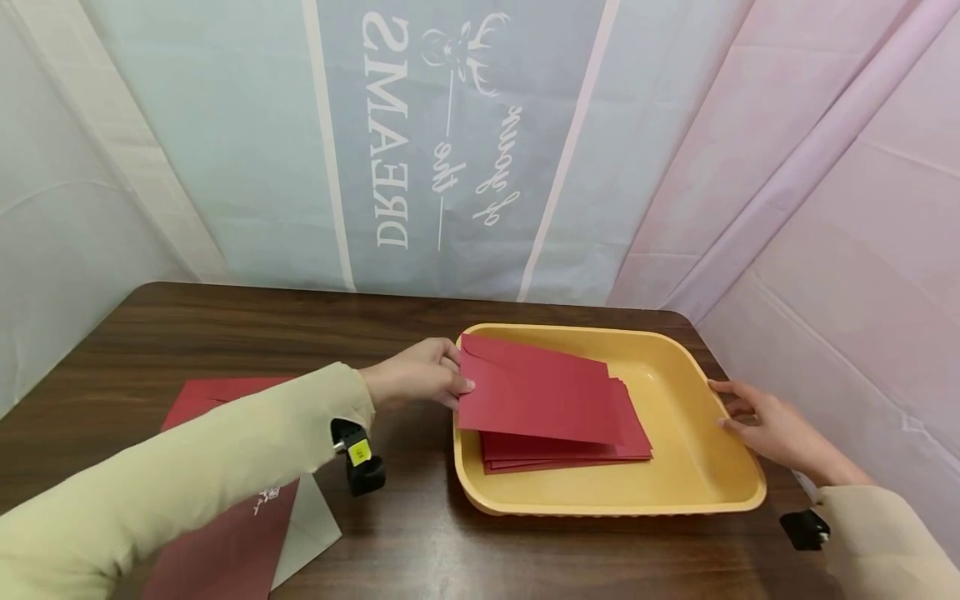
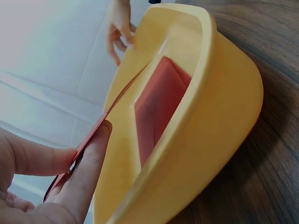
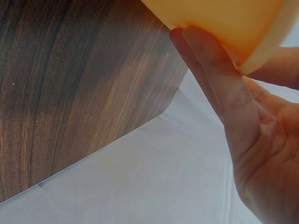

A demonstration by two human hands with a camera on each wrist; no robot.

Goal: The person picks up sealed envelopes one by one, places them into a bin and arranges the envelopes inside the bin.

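My left hand point(image 1: 420, 373) pinches a red envelope point(image 1: 536, 387) by its left end, thumb on top and fingers below. That envelope is held above a stack of red envelopes point(image 1: 633, 429) lying in a yellow plastic tray point(image 1: 675, 458). Seen edge-on in the left wrist view, the held envelope point(image 2: 124, 91) slants over the tray, apart from the stack point(image 2: 161, 98). At the tray's right end my right hand point(image 1: 772, 423) grips the rim. The right wrist view shows its fingers point(image 3: 210, 60) against the outer wall, with the thumb partly hidden behind the rim.
Left of the tray, partly under my left sleeve point(image 1: 225, 458), lie larger red paper pieces point(image 1: 225, 542) and a whitish sheet point(image 1: 307, 529) on the dark wooden table point(image 1: 405, 533). Pale printed cloth point(image 1: 450, 275) hangs behind the table, and more cloth point(image 1: 847, 333) stands at the right.
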